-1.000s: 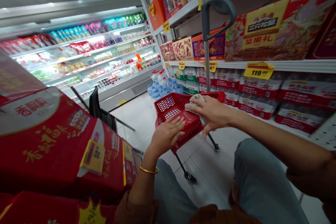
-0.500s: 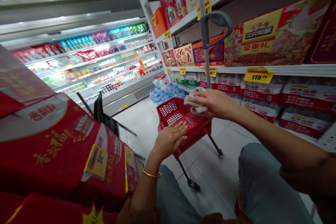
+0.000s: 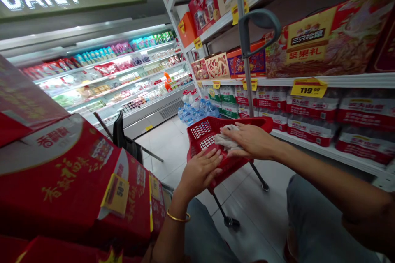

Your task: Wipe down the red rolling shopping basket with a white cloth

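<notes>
A red plastic shopping cart basket [image 3: 202, 126] with perforated walls stands on dark legs with wheels in front of my knees. My left hand [image 3: 200, 170] lies flat over its near left rim, fingers stretched out. Under the palm and fingers of my right hand [image 3: 251, 139] is a crumpled whitish cloth [image 3: 227, 137], pressed toward the basket's inside. Part of the cloth is hidden by that hand. A metal pole with a grey looped handle [image 3: 262, 18] rises behind the basket's right side.
Red gift boxes [image 3: 49, 176] with price tags are stacked close on my left, beside a black folding chair [image 3: 119, 131]. Shelves [image 3: 345, 80] with boxes and bottled water packs run along the right. A lit refrigerated case [image 3: 123, 78] stands at the back; blue bottles [image 3: 197, 111] sit on the floor.
My right hand and the cloth have moved down and slightly toward me, off the back right rim into the basket, uncovering that rim. The left hand stays on the near rim.
</notes>
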Motion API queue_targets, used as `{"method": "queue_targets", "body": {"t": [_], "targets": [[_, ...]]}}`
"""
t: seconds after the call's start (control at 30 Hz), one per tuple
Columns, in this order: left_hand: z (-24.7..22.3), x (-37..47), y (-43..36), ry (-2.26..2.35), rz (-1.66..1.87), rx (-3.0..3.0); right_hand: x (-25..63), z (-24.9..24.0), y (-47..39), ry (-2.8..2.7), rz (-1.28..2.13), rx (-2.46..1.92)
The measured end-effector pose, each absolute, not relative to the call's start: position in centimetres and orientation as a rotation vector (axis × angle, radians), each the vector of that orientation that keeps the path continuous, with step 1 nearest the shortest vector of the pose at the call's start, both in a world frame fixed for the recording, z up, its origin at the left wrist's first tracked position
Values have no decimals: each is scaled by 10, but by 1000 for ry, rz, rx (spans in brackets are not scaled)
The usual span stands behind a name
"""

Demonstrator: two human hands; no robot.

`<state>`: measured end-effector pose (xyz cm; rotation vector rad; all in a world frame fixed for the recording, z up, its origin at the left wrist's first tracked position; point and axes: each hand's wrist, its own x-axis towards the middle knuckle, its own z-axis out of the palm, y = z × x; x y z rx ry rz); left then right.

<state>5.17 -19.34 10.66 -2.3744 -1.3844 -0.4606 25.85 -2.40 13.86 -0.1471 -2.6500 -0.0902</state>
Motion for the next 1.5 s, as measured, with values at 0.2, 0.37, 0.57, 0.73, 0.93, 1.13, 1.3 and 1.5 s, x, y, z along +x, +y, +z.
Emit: {"method": "queue_targets", "body": {"t": [0.2, 0.37, 0.57, 0.73, 0.93, 1.13, 1.3, 1.5], "targets": [[109, 53, -192, -1398, -443, -2393, 255, 136, -12, -2627, 61, -109], [112, 55, -191, -1368, -414, -2384, 253, 128, -22, -2591, 38, -134], [109, 56, -192, -1371, -428, -2337, 247, 116, -58, -2374, -153, -268], [109, 55, -191, -1358, -432, -2347, 244, 107, -57, -2223, -189, -282], [111, 57, -186, -1344, -405, -2365, 251, 100, -40, -2166, -143, -299], [111, 56, -184, -1354, -411, -2383, 264, 95, -13, -2131, -94, -368], [111, 57, -182, -1352, -436, -2367, 274, 92, 7, -2131, -40, -475], [109, 57, -182, -1369, -429, -2346, 282, 92, 15, -2163, -18, -540]]}}
